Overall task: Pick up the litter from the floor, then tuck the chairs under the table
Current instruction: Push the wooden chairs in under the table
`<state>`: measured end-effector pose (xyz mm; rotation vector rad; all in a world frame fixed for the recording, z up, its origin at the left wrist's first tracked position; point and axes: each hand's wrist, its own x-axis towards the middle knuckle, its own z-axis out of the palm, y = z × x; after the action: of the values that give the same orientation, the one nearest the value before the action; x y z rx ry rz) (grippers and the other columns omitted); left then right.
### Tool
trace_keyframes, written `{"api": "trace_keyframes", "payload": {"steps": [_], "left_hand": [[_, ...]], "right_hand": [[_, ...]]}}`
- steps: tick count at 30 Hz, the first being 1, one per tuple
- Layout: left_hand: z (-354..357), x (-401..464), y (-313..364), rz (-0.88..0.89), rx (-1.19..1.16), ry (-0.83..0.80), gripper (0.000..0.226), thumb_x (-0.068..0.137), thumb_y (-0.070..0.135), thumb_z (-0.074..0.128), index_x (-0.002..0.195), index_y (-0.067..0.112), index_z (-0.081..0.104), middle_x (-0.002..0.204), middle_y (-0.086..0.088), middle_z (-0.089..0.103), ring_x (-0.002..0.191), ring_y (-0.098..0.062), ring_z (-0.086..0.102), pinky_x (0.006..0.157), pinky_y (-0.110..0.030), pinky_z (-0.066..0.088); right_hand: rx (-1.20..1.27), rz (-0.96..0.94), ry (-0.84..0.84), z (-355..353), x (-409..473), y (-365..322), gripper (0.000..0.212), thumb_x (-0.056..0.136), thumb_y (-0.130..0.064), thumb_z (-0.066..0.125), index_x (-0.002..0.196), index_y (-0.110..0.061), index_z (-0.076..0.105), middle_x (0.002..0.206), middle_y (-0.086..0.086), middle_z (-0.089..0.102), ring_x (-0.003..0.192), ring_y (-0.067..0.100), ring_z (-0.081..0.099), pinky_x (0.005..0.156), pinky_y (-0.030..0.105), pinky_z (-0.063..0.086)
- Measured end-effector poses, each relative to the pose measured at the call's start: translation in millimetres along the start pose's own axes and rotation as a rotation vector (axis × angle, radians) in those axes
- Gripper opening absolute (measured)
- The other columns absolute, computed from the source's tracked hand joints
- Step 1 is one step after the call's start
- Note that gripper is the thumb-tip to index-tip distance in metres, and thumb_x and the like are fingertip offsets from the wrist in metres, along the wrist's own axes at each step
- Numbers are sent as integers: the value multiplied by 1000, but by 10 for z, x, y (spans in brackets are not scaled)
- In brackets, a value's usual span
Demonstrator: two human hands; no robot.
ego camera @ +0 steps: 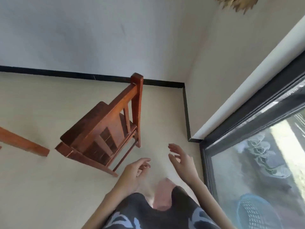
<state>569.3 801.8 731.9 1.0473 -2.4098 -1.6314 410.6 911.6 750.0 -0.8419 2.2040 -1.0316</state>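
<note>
A brown wooden chair (105, 128) stands on the pale floor in the middle of the view, its back toward me and its top rail reaching up to the right. My left hand (135, 172) hovers low, just right of the chair's rear legs, fingers loosely curled and holding nothing. My right hand (181, 161) is a little further right with fingers spread and nothing in it. Neither hand touches the chair. At the far left edge shows a wooden leg (23, 142) of another piece of furniture. No litter is visible on the floor here.
A white wall with a black skirting board (82, 75) runs behind the chair and turns at a corner. A dark-framed glass sliding door (247, 146) fills the right side, with a blue basket (254, 210) seen through it. My dark patterned shorts fill the bottom.
</note>
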Motion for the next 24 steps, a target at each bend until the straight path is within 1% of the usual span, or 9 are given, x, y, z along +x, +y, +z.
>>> {"api": "trace_keyframes", "payload": {"steps": [3, 6, 10, 12, 14, 17, 19, 21, 24], "left_hand": [[-167, 202, 179, -7, 3, 151, 29, 92, 27, 51, 121, 30, 53, 105, 19, 61, 102, 8, 55, 86, -1, 39], [-404, 398, 386, -34, 13, 346, 29, 89, 39, 50, 118, 38, 50, 115, 19, 59, 108, 3, 54, 96, -15, 40], [-641, 588, 541, 5, 297, 743, 29, 90, 28, 49, 115, 21, 60, 110, 6, 65, 102, -5, 58, 85, -24, 54], [-740, 679, 584, 47, 480, 907, 29, 86, 25, 50, 111, 15, 60, 107, -1, 66, 102, -9, 58, 84, -24, 53], [-857, 767, 572, 4, 574, 993, 33, 80, 18, 57, 112, 11, 58, 109, -5, 65, 104, -11, 53, 89, -23, 46], [-1007, 859, 466, -233, 571, 987, 47, 76, 18, 69, 120, 9, 54, 114, -10, 64, 106, -24, 57, 93, -34, 46], [-1114, 903, 416, -452, 608, 866, 53, 76, 29, 71, 123, 13, 52, 115, -6, 64, 106, -26, 59, 88, -37, 49], [-1234, 947, 404, -637, 678, 696, 44, 81, 41, 62, 118, 22, 49, 110, 1, 65, 101, -21, 59, 77, -31, 46], [-1365, 986, 403, -701, 793, 527, 33, 83, 45, 57, 100, 19, 46, 95, -1, 67, 86, -21, 62, 63, -27, 40]], "right_hand": [[-93, -174, -95, -57, 543, -282, 35, 89, -15, 55, 124, -17, 55, 124, -1, 61, 113, 13, 58, 96, 24, 46], [-200, -389, -212, -76, 1075, -633, 36, 91, -21, 53, 127, -20, 52, 128, -5, 58, 113, 7, 54, 100, 21, 41], [-402, -871, -256, -46, 1688, -1089, 40, 80, -13, 68, 118, -15, 58, 118, 1, 65, 106, 16, 60, 91, 17, 38], [-462, -1118, -269, 50, 1971, -1243, 44, 72, -7, 73, 114, -11, 61, 118, 5, 64, 108, 20, 60, 94, 24, 44], [-504, -1229, -342, 204, 2213, -1383, 48, 69, -5, 71, 116, -8, 60, 121, 8, 62, 114, 24, 57, 97, 32, 45], [-645, -1291, -489, 455, 2426, -1512, 54, 69, -12, 73, 121, -8, 57, 121, 10, 62, 116, 28, 56, 98, 40, 48], [-753, -1285, -621, 600, 2495, -1557, 57, 69, -22, 76, 121, -9, 55, 114, 10, 65, 108, 29, 59, 92, 41, 49], [-830, -1289, -634, 722, 2527, -1596, 48, 66, -28, 78, 107, -12, 61, 95, 6, 70, 89, 27, 65, 77, 34, 50], [-909, -1312, -602, 830, 2527, -1664, 40, 60, -36, 81, 87, -16, 60, 72, -2, 65, 66, 20, 63, 52, 25, 41]]}}
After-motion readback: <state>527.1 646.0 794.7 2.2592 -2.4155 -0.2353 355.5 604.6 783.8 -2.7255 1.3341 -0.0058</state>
